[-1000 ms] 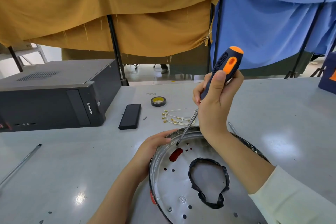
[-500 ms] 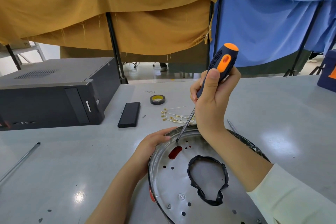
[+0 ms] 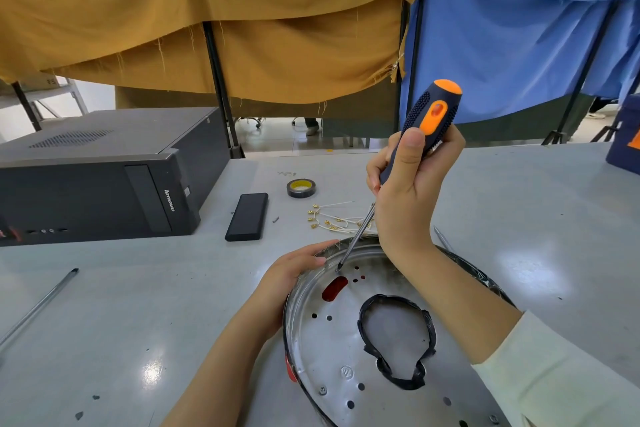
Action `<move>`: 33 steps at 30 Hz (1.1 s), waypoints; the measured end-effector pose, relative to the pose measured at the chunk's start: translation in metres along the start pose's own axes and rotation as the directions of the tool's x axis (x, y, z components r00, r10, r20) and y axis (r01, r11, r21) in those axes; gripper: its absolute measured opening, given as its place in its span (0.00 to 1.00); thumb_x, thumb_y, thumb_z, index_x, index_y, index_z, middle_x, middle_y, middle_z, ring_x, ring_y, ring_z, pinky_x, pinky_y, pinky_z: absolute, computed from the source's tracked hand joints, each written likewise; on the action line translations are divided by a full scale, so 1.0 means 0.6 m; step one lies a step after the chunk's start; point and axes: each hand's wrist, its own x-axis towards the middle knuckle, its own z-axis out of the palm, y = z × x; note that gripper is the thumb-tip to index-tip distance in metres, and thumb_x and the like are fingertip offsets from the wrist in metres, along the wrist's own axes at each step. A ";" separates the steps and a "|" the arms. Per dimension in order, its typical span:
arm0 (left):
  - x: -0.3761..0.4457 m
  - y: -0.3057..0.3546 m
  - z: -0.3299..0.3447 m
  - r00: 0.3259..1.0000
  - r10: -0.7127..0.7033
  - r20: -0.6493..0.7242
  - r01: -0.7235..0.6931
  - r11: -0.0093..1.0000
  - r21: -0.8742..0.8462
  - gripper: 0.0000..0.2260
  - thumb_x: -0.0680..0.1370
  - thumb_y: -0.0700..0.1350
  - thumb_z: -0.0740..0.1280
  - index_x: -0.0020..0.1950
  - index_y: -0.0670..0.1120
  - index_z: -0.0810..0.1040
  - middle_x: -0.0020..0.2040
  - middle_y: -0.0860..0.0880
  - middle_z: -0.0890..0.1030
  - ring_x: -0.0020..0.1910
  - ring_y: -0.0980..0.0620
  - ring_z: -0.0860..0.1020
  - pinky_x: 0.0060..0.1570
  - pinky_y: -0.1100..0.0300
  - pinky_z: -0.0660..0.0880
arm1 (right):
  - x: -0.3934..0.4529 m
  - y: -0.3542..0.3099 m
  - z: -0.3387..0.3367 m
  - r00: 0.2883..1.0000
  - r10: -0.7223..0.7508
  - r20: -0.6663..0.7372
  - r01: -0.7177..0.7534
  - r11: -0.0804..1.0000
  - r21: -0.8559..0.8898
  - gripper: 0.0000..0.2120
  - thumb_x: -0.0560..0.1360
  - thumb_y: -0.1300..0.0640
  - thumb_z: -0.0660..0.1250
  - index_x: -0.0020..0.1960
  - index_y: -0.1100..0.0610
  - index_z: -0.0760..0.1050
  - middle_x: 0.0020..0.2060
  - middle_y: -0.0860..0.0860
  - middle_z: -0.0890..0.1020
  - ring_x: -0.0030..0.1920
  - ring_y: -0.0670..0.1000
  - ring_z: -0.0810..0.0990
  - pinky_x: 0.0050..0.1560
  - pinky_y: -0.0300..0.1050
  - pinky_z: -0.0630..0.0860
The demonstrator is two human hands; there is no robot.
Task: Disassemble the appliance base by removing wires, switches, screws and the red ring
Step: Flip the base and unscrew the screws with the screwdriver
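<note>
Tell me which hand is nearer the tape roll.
Right. The right hand grips the screwdriver just right of the tape roll. The left hand holds the base rim, closer to the camera.

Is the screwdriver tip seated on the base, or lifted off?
Seated: the screwdriver slants down from the right hand and its tip meets the metal base above the red slot.
</note>
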 end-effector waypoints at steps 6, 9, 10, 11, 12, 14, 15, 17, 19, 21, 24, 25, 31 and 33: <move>-0.002 0.009 0.004 1.000 0.002 0.004 -0.002 0.999 0.033 0.18 0.76 0.33 0.56 0.57 0.48 0.79 0.50 0.54 0.84 0.50 0.59 0.81 0.43 0.71 0.75 | -0.002 -0.003 0.002 1.000 0.016 0.015 -0.016 1.000 0.007 0.06 0.81 0.55 0.54 0.55 0.56 0.59 0.35 0.52 0.70 0.24 0.49 0.67 0.26 0.38 0.67; -0.006 0.009 0.005 1.000 0.000 0.001 0.000 1.000 0.000 0.18 0.76 0.35 0.57 0.59 0.47 0.79 0.53 0.50 0.84 0.54 0.55 0.81 0.47 0.66 0.75 | -0.003 -0.007 0.005 0.998 0.032 0.048 -0.032 0.999 0.006 0.07 0.81 0.56 0.54 0.56 0.57 0.58 0.39 0.56 0.69 0.25 0.50 0.67 0.25 0.37 0.67; -0.007 0.010 0.005 1.000 -0.002 0.003 0.002 1.000 -0.006 0.18 0.76 0.35 0.57 0.60 0.47 0.79 0.54 0.50 0.83 0.54 0.55 0.81 0.48 0.66 0.76 | -0.004 -0.008 0.007 0.997 0.035 0.068 -0.036 0.999 0.011 0.06 0.81 0.57 0.54 0.56 0.56 0.59 0.39 0.56 0.69 0.26 0.50 0.66 0.25 0.36 0.67; -0.009 0.011 0.006 1.000 -0.003 0.002 0.003 1.000 -0.004 0.18 0.76 0.35 0.57 0.59 0.47 0.79 0.53 0.51 0.84 0.53 0.56 0.81 0.46 0.67 0.75 | -0.004 -0.009 0.009 0.995 0.039 0.096 -0.041 0.999 0.019 0.05 0.81 0.58 0.54 0.55 0.54 0.59 0.39 0.54 0.69 0.26 0.50 0.65 0.25 0.36 0.67; -0.011 0.012 0.006 1.000 -0.004 -0.001 0.004 1.000 -0.001 0.18 0.76 0.34 0.57 0.59 0.48 0.80 0.53 0.51 0.84 0.53 0.57 0.81 0.44 0.69 0.75 | -0.004 -0.009 0.011 0.990 0.050 0.133 -0.053 0.998 0.023 0.04 0.81 0.58 0.54 0.54 0.53 0.60 0.38 0.52 0.69 0.26 0.50 0.65 0.25 0.36 0.66; -0.016 0.015 0.006 1.000 -0.005 -0.001 0.005 1.000 -0.019 0.18 0.76 0.35 0.58 0.59 0.48 0.81 0.54 0.50 0.83 0.53 0.54 0.81 0.43 0.69 0.76 | -0.003 -0.011 0.017 0.970 0.092 0.226 -0.095 0.995 0.003 0.04 0.81 0.59 0.55 0.54 0.51 0.61 0.37 0.50 0.70 0.27 0.48 0.67 0.26 0.37 0.68; -0.018 0.016 0.007 1.000 -0.009 0.000 0.009 1.000 -0.029 0.17 0.76 0.36 0.58 0.59 0.48 0.81 0.54 0.49 0.83 0.54 0.53 0.81 0.43 0.68 0.76 | -0.001 -0.011 0.021 0.956 0.115 0.270 -0.111 0.993 -0.029 0.05 0.81 0.58 0.56 0.54 0.51 0.62 0.37 0.50 0.71 0.28 0.47 0.69 0.29 0.37 0.69; -0.024 0.019 0.007 1.000 -0.016 0.019 0.017 0.999 -0.048 0.17 0.77 0.37 0.58 0.60 0.48 0.80 0.55 0.46 0.83 0.55 0.49 0.81 0.44 0.66 0.77 | 0.008 -0.014 0.029 0.929 0.162 0.332 -0.126 0.984 -0.127 0.06 0.81 0.58 0.58 0.57 0.53 0.63 0.39 0.51 0.74 0.32 0.48 0.75 0.35 0.37 0.72; -0.029 0.022 0.009 1.000 -0.012 0.021 0.014 0.998 -0.063 0.17 0.77 0.37 0.58 0.59 0.49 0.81 0.55 0.46 0.83 0.54 0.49 0.81 0.43 0.66 0.77 | 0.020 -0.016 0.036 0.902 0.229 0.365 -0.161 0.965 -0.207 0.08 0.81 0.58 0.60 0.58 0.56 0.63 0.43 0.52 0.76 0.36 0.47 0.78 0.39 0.36 0.75; -0.032 0.025 0.011 1.000 -0.009 0.006 0.009 0.997 -0.072 0.17 0.77 0.36 0.59 0.57 0.49 0.82 0.54 0.46 0.83 0.53 0.49 0.82 0.41 0.67 0.77 | 0.030 -0.019 0.042 0.870 0.314 0.380 -0.234 0.941 -0.243 0.09 0.81 0.58 0.60 0.59 0.55 0.62 0.45 0.54 0.75 0.36 0.45 0.77 0.39 0.34 0.75; -0.038 0.026 0.015 1.000 -0.012 -0.007 0.011 0.997 -0.078 0.17 0.77 0.37 0.58 0.59 0.48 0.81 0.55 0.46 0.83 0.53 0.48 0.81 0.42 0.65 0.77 | 0.033 -0.021 0.047 0.830 0.392 0.397 -0.291 0.911 -0.291 0.11 0.79 0.59 0.62 0.58 0.55 0.62 0.42 0.53 0.71 0.35 0.43 0.70 0.35 0.32 0.72; -0.039 0.026 0.016 1.000 -0.014 -0.012 0.013 0.996 -0.084 0.17 0.77 0.37 0.58 0.59 0.48 0.80 0.54 0.45 0.83 0.53 0.48 0.81 0.42 0.65 0.77 | 0.031 -0.021 0.050 0.833 0.391 0.391 -0.276 0.907 -0.319 0.12 0.78 0.59 0.65 0.55 0.54 0.63 0.39 0.51 0.71 0.34 0.42 0.70 0.34 0.31 0.72; -0.046 0.027 0.021 0.999 -0.005 -0.040 0.002 0.997 -0.080 0.17 0.77 0.36 0.58 0.58 0.49 0.80 0.53 0.46 0.83 0.53 0.48 0.82 0.45 0.63 0.77 | 0.031 -0.021 0.077 0.878 0.394 0.272 -0.315 0.903 -0.291 0.13 0.73 0.57 0.71 0.38 0.53 0.67 0.28 0.49 0.69 0.28 0.47 0.67 0.29 0.38 0.70; -0.046 0.026 0.021 0.999 -0.003 -0.034 0.001 0.998 -0.056 0.17 0.78 0.36 0.58 0.59 0.49 0.80 0.53 0.46 0.83 0.53 0.48 0.81 0.49 0.61 0.77 | 0.038 -0.019 0.079 0.826 0.469 0.313 -0.451 0.883 -0.134 0.14 0.75 0.61 0.68 0.34 0.53 0.67 0.23 0.47 0.66 0.23 0.46 0.63 0.23 0.36 0.65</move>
